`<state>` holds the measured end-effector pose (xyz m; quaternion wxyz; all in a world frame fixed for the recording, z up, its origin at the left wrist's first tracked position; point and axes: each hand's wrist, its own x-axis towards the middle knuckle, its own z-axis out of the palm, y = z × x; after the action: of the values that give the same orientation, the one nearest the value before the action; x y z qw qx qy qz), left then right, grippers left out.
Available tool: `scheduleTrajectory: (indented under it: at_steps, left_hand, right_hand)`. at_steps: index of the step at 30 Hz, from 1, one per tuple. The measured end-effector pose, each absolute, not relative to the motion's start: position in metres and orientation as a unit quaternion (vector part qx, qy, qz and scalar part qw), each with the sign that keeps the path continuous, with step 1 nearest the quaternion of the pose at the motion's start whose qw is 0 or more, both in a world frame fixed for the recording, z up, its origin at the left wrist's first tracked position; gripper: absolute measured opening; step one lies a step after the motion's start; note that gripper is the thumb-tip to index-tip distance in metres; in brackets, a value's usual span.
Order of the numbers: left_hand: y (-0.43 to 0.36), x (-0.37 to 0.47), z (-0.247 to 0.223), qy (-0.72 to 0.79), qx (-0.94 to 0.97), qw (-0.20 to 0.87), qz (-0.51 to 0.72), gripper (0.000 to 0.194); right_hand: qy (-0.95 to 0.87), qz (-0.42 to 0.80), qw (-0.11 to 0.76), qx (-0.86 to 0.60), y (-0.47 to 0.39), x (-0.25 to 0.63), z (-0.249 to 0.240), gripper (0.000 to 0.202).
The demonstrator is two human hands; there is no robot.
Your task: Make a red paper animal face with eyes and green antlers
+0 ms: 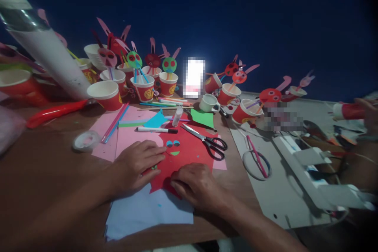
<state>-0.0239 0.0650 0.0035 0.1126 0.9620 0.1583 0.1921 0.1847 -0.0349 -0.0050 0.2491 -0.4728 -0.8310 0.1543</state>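
On my far left stand red paper cups (108,100), several bearing paper faces with long ears. Nearer, a long red object (57,113) lies on the brown tabletop (44,165), then a roll of tape (86,141) and some straws (113,126) across pink paper (122,143).

My left hand (141,161) is laid palm down with the fingers stretched out, resting at the left side of the red paper (195,147), which lies in front of me, partly over white sheets (150,216). On it sit two blue eye pieces (173,143) and a green mouth piece (175,153). Beyond are a marker (156,130) and a clear tube (177,116).

The red paper looks light and thin, likely to crease or slide easily; I judge it best held flat under spread fingers, or pinched lightly at a bare edge. The little pieces look fragile and easily shifted, so a fingertip grip on their rims would suit.

My right hand (197,185) is curled over the near edge of the red paper; I cannot tell whether its fingers pinch anything. Farther right lie open scissors (206,140), then a pink straw (256,157) across a ring (245,165). At far right, another person's hand (371,112) is at a red cup (350,111).
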Motion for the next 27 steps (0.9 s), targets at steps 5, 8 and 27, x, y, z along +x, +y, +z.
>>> scheduleTrajectory:
  at_steps: [5, 8, 27]
  left_hand:
    - [0.063, -0.024, 0.002, 0.168, 0.964, 0.106, 0.175, 0.031]
    - [0.063, -0.025, -0.002, 0.177, 0.961, 0.101, 0.188, 0.031]
    - [0.072, -0.025, 0.000, 0.129, 0.969, 0.027, 0.207, 0.032]
  right_hand:
    - [-0.843, 0.155, 0.223, -0.464, -0.036, 0.184, -0.005, 0.015]
    - [-0.848, 0.149, 0.224, -0.457, -0.037, 0.184, -0.009, 0.013]
    - [-0.849, 0.104, 0.251, -0.454, -0.033, 0.190, -0.009, 0.016]
